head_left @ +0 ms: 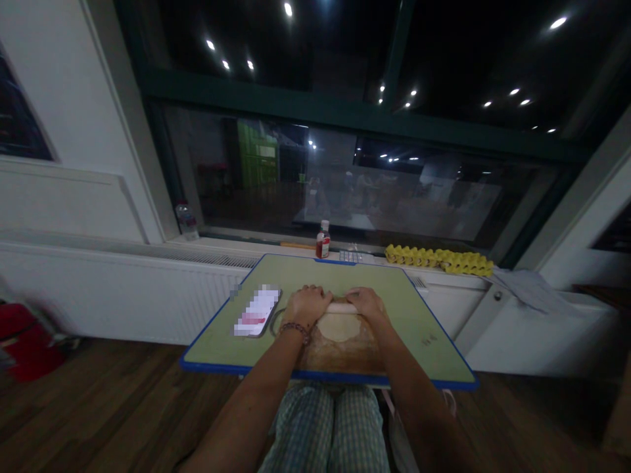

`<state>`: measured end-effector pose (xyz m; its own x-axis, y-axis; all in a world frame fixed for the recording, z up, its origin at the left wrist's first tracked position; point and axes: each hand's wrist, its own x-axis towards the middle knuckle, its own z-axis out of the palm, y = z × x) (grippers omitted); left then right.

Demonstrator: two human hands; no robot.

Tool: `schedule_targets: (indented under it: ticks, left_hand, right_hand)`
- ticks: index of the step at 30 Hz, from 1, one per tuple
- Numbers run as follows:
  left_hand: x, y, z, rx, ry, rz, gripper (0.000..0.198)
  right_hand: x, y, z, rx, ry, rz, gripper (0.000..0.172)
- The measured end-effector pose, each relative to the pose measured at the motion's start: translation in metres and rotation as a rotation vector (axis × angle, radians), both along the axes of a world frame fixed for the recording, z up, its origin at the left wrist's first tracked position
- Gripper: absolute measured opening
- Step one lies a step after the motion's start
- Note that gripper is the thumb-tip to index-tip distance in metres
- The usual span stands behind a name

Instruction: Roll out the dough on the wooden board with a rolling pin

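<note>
A pale rolling pin (341, 308) lies crosswise over the far edge of a flattened, roundish sheet of dough (340, 328). My left hand (306, 306), with a beaded bracelet at the wrist, is closed over the pin's left end. On its right end rests my right hand (367, 302), fingers curled around it. Both hands hide the pin's ends. Under the dough is a brown wooden board (340, 360) with a light dusting, and part of a dark ring-shaped handle shows beside my left hand.
The board lies on a small green table (409, 302) with a blue rim. A lit phone (259, 314) is left of my hands. On the windowsill behind stand a red-labelled bottle (323, 242), a yellow egg carton (438, 258) and a clear bottle (186, 220).
</note>
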<state>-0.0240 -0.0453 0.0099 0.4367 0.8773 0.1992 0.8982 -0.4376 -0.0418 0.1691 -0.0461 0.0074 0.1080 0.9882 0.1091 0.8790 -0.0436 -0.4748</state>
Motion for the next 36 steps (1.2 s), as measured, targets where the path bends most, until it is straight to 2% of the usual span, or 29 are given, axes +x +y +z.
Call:
schedule_targets:
  ticks: [4,7,12,17,21,27,36]
  left_hand:
    - [0.001,-0.001,0.002,-0.017,-0.046,0.022,0.038]
    - [0.002,-0.001,0.004,-0.041,-0.061,0.051,0.038]
    - [0.004,0.0,0.003,-0.042,-0.086,0.082,0.041]
    - [0.001,-0.002,0.002,-0.006,-0.019,-0.001,0.034]
    - [0.0,-0.005,0.006,0.002,-0.023,-0.016,0.035]
    - [0.001,-0.007,0.009,-0.034,-0.034,0.007,0.033]
    - [0.0,-0.008,0.007,-0.009,-0.039,-0.001,0.031]
  right_hand:
    - [0.007,0.005,-0.002,-0.049,0.19,0.118,0.026]
    - [0.013,0.009,-0.007,-0.013,0.334,0.195,0.025]
    - [0.018,0.012,-0.016,0.037,0.443,0.219,0.021]
    - [0.02,0.015,-0.021,0.059,0.498,0.244,0.021]
    - [0.022,0.015,-0.024,0.055,0.483,0.269,0.025]
    - [0.022,0.011,-0.022,0.079,0.421,0.228,0.03]
    - [0.009,-0.004,-0.007,0.045,-0.016,0.05,0.04]
